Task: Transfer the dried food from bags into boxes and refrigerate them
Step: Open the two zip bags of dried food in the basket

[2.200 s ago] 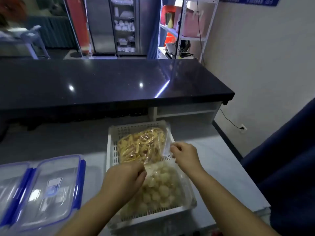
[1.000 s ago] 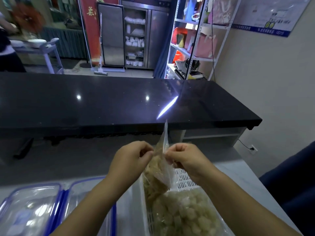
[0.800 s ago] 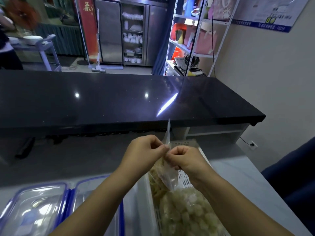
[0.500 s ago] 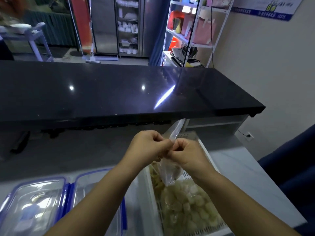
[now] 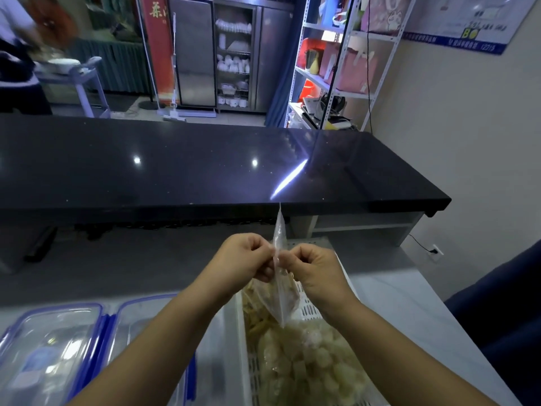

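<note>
crinkled clear bag [image 5: 280, 284] between both pinching hands

Clear bag [image 5: 278, 300]; white slotted basket [image 5: 241, 332]; clear boxes [image 5: 52, 347] edged blue, near left; glossy black speckled counter [image 5: 175, 165], far.

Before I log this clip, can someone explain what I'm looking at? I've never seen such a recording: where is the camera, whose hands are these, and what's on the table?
There is no machine here. A person works with bare hands, and the single camera sits on their head, looking forward and down. The left hand and right hand each pinch the top of a clear bag of yellowish dried food, which hangs over a white slatted basket. In the basket lies another bag of pale round pieces. To its left, on the grey worktop, are clear lidded boxes with blue clips. Beyond is a black counter.
</note>
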Tool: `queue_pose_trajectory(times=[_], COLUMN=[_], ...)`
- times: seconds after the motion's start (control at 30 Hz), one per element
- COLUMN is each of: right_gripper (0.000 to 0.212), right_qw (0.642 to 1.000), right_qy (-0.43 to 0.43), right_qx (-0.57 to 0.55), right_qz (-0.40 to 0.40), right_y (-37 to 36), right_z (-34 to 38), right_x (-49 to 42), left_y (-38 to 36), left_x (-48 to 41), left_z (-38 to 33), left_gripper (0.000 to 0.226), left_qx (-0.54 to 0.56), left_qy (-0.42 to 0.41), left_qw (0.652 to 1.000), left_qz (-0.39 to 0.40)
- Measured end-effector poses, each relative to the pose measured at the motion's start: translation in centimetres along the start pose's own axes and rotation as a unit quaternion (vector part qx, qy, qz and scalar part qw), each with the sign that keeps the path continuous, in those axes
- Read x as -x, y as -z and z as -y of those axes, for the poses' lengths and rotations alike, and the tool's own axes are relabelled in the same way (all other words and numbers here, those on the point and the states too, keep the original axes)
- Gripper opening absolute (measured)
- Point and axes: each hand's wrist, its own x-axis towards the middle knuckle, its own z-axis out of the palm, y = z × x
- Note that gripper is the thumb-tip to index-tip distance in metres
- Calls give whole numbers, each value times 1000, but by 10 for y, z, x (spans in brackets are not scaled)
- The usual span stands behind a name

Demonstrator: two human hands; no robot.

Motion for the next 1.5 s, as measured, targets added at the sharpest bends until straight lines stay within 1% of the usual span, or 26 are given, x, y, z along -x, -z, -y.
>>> queue_pose_trajectory(times=[0.07,0.2,0.3,0.37,0.43,0.53,0.67,0.73,0.8,0.87,0.97,1.07,1.2,1.23,1.3,1.33,1.37,1.43,1.47,1.5], right_gripper=[22,20,13,13,13,12,10,12,12,15,19,24,24,24,25,25,24,18,12,11], right_qw=[999,996,995,994,993,991,987,989,991,992,997,999,999,999,997,996,996,996,996,996], right_qy=[-24,-59,-69,-68,-66,-63,-62,-58,-59,-64,-58,-43,-33,-34,-45,-55,-64,-78,-81,-82], right_qx=[-19,-10,-9,2,13,1,-36,-38,-40,-44,-27,-11,5,7,1,-5,-7,8,24,44], right_qz=[17,60,78,85,94,114,141,130,116,96,53,19,-7,-18,-55,-68,-67,-35,-16,-1], right_y=[2,3,4,3,3,6,12,14,14,12,7,3,0,1,9,14,17,19,18,16], right_z=[-1,3,8,9,10,13,14,12,11,9,6,5,7,6,3,1,1,2,3,4], right_x=[-2,-7,-14,-18,-22,-28,-31,-31,-30,-29,-27,-28,-28,-29,-31,-32,-33,-34,-35,-37], left_y=[-3,-5,-4,-3,-2,-2,-1,-1,-2,-5,-11,-16,-22,-20,-8,0,6,9,6,3], left_x=[1,4,4,4,5,7,5,4,3,1,0,-1,-2,-2,-1,-1,0,1,0,0], left_z=[2,3,2,2,2,3,3,2,2,2,4,3,0,0,0,0,-2,-5,-6,-7], left_gripper=[20,21,21,20,19,13,8,4,10,13,15,15,18,19,19,18,17,14,13,13], left_qx=[-16,-64,-77,-74,-69,-105,-94,-78,-54,-40,-60,-93,-130,-127,-80,-56,-45,-50,-58,-68], left_qy=[-7,-26,-28,-30,-36,-64,-71,-68,-57,-45,-33,-44,-51,-50,-34,-30,-31,-39,-43,-48], left_qw=[1000,996,995,994,995,992,992,994,996,996,991,982,968,963,954,954,958,970,973,975], left_qz=[-22,-50,-64,-71,-64,-31,-41,-41,-45,-66,-113,-158,-207,-233,-287,-293,-281,-235,-218,-207])
